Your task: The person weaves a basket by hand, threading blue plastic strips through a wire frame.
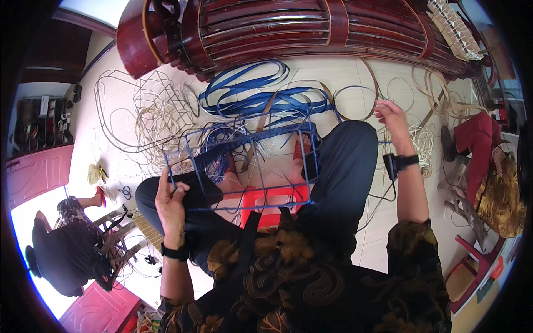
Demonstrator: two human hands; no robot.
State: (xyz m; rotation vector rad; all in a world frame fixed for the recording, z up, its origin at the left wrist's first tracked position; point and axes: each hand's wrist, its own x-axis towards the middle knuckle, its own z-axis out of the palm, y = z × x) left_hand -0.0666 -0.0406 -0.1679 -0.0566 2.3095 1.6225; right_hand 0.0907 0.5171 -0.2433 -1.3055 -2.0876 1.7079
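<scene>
My left hand [171, 202] grips the left side of a box-shaped wire frame [252, 207] wrapped partly in blue, held over my lap. A wide dark blue band [250, 139] runs across the frame's far side. My right hand [392, 115] is raised off to the right, apart from the frame, with its fingers curled together. A thin blue strand [351, 87] arcs close to those fingertips; what they pinch is too small to make out. Beneath the frame, between my legs, stands a red plastic stool [251, 201].
Coils of blue strapping [261, 97] and a tangle of pale cane-like strands [158, 111] lie on the tiled floor. Beyond them stands a dark red slatted wooden bench [266, 25]. Another person [66, 250] sits at the left; a person in red trousers [472, 144] is at the right.
</scene>
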